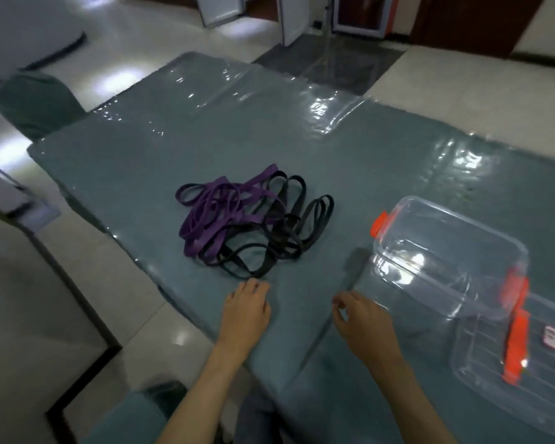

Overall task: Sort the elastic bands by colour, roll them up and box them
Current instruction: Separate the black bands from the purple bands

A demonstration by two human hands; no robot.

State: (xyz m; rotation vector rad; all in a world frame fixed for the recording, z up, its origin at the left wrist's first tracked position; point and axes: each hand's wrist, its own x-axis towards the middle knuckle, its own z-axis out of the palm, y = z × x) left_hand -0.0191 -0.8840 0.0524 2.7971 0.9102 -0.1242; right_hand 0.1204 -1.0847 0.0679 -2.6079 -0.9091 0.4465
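Observation:
A tangled heap of elastic bands lies in the middle of the table: purple bands (212, 213) on the left side, black bands (282, 232) on the right and front. My left hand (245, 310) rests palm down on the table just in front of the heap, fingers slightly apart, holding nothing. My right hand (362, 318) hovers to the right of it, fingers loosely curled and empty. A clear plastic box (446, 251) with orange clasps stands open to the right of my right hand.
The table (141, 161) has a grey-green cloth under shiny clear plastic. The box's clear lid (545, 379) with an orange handle lies at the front right. A covered chair (36, 104) stands at the far left corner. The table's left edge runs close to my left hand.

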